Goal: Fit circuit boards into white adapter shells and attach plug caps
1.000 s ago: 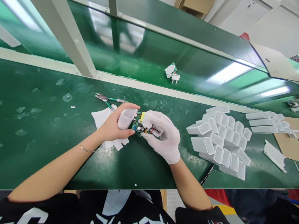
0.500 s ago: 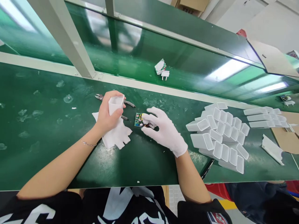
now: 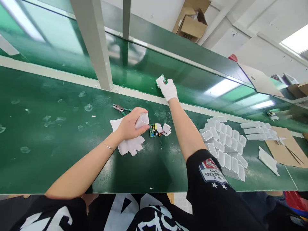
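Note:
My bare left hand (image 3: 132, 123) is closed around a white rectangular plastic case (image 3: 142, 120), its open end facing right. Beneath that hand lies a white glove (image 3: 131, 146), flat on the bench. Just right of the case rests a green circuit board (image 3: 155, 130) with a white plug piece (image 3: 166, 129) wired to it. My right hand (image 3: 169, 89), in a white glove, reaches over the bench's back rail and is closed on another circuit board (image 3: 160, 81) with a white part; its fingertips are partly hidden. Diagonal pliers (image 3: 119, 108) lie behind my left hand.
Many white cases (image 3: 226, 138) are stacked at the right, with another row (image 3: 258, 130) beyond. Cardboard (image 3: 284, 149) and a torn white strip (image 3: 268, 160) lie farther right. A metal post (image 3: 96, 45) rises from the back rail. Another board (image 3: 271, 114) sits on the green surface behind.
My right hand has left the board on the bench and moved up and away to the one behind the rail. My left hand still holds the case, now beside the bench board. The view has shifted.

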Motion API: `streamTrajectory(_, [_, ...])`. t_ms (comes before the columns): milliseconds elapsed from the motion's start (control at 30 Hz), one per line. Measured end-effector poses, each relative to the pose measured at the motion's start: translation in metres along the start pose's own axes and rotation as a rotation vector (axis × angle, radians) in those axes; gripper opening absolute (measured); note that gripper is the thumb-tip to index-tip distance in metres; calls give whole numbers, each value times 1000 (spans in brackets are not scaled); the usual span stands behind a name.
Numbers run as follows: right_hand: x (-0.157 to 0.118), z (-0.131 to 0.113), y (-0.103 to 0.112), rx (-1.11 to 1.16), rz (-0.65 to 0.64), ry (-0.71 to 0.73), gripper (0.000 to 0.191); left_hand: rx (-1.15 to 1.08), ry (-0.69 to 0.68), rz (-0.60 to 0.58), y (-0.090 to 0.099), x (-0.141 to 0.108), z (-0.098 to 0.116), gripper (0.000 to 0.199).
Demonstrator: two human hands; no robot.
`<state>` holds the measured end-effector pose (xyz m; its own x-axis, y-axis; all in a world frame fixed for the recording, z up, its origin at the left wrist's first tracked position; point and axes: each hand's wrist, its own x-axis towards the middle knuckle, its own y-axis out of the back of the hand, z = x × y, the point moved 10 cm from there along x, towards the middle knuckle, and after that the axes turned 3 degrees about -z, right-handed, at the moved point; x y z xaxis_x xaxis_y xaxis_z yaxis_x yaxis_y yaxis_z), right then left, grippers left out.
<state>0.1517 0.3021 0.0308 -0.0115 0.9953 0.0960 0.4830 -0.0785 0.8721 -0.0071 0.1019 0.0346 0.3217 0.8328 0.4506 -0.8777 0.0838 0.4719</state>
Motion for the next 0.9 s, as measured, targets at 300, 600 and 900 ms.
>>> streamTrajectory(300, [-36, -34, 12, -72, -9, 183, 30, -8, 69, 7, 4, 0, 1, 39])
streamTrajectory(600, [-174, 13, 79, 33, -85, 342, 33, 12, 106, -12, -1, 1, -2, 49])
streamTrajectory(900, [-215, -3, 19, 197, -411, 377, 75, 91, 72, 44, 9, -3, -4, 72])
